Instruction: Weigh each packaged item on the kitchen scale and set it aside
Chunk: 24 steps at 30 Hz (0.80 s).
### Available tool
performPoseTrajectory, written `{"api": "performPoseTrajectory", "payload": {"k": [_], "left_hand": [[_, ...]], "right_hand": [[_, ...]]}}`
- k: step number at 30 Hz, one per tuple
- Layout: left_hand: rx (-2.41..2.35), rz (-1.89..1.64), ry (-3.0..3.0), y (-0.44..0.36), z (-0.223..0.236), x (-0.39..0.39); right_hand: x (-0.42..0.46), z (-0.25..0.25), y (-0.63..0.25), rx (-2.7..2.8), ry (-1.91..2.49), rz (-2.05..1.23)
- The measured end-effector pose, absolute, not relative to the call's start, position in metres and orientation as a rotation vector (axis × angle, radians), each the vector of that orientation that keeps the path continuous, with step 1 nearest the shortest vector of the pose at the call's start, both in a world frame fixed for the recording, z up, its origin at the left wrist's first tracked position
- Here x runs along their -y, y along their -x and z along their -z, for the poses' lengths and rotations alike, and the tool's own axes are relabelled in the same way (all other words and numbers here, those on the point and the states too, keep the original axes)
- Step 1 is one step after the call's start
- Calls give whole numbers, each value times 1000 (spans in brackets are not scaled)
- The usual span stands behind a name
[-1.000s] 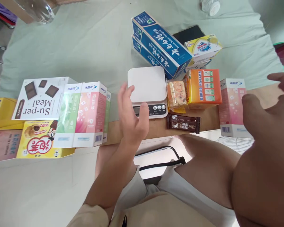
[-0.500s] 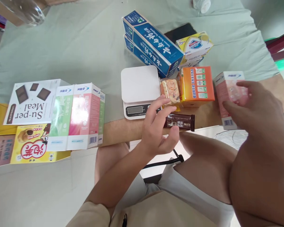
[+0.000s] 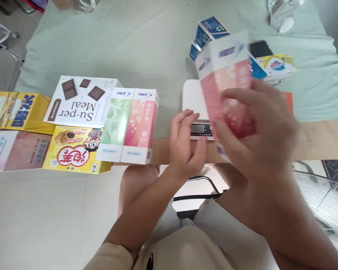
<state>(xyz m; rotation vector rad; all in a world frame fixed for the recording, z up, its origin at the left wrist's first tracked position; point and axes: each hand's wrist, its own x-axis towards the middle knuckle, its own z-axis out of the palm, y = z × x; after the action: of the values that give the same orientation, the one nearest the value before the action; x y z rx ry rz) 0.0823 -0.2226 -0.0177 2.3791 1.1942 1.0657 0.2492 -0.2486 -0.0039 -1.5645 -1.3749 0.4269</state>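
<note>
My right hand grips a pink-and-white carton, fingers on its front and thumb on its near side. The carton is tilted and a little blurred, held up in front of the kitchen scale. Only the scale's left part shows: a white platform and a small dark display. My left hand is at the scale's lower left corner with fingers loosely bent and apart, holding nothing. Behind the carton, blue toothpaste boxes are partly covered. The wrapped biscuit and brown bar are hidden from view.
Left on the table are a green-and-pink carton pair, a white Su-per Meal box and yellow boxes. A soap box, an orange box edge, a dark phone-like slab and a bottle are right.
My right hand has lifted the pink carton from the table's right side and carried it left, over the scale area. My view has turned left; my left hand stays near the scale.
</note>
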Motion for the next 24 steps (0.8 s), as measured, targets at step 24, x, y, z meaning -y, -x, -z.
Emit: {"api": "performPoseTrajectory", "payload": {"k": [24], "left_hand": [[-1397, -368, -2084, -61, 10, 212]], "right_hand": [[221, 32, -213, 1293, 1695, -784]]}}
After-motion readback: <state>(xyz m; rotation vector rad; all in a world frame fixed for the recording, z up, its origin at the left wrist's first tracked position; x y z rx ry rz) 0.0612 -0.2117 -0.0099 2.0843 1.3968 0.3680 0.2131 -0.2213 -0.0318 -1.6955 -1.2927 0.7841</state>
